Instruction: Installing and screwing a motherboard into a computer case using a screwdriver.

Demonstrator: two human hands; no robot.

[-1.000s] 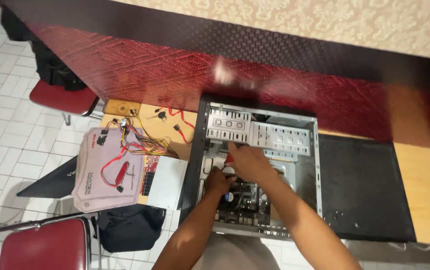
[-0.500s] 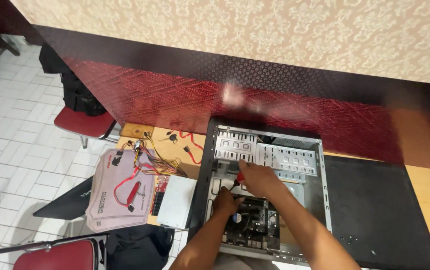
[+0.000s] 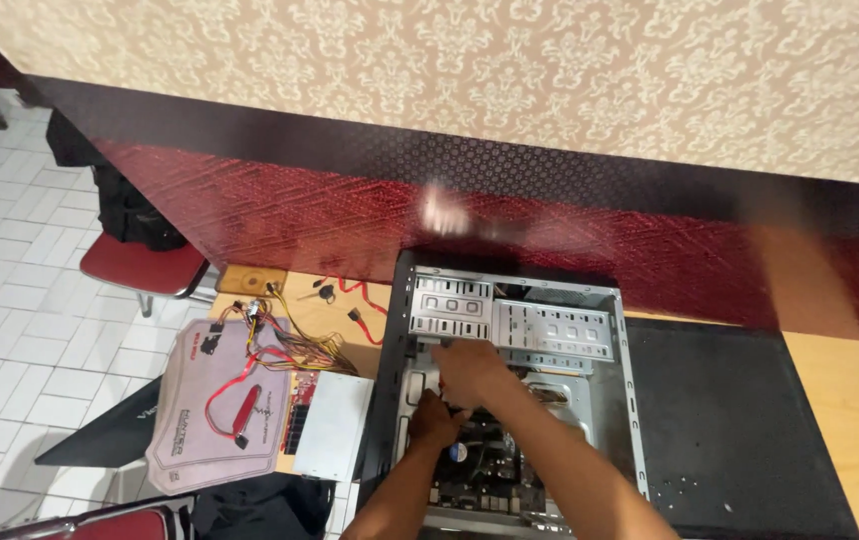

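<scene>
An open desktop computer case [image 3: 515,385], laid on its side with the panel off, is seen from above on a wooden table [image 3: 850,400]; everything else is placed relative to it. Both hands are reached into the case, presumably because the panel's removal leaves the interior accessible from above. The right hand [image 3: 470,372] is curled just below the grey drive bays [image 3: 510,320]; whether anything is gripped in it cannot be told. The left hand [image 3: 433,420] is closed beside it, just above the motherboard [image 3: 485,465], and its grasp is likewise hidden. To the case's left, a grey power supply [image 3: 328,425] is set with its bundle of coloured cables [image 3: 280,335] spread out, beside a pinkish anti-static bag [image 3: 205,410] with a red cable [image 3: 240,405] lying on it. To the right, a black side panel [image 3: 730,420] is laid flat. Behind the case, a dark red and black wall band is topped by cream patterned wallpaper [image 3: 550,70]. Far left, a red chair [image 3: 140,265] is seen on white floor tiles [image 3: 10,330].
</scene>
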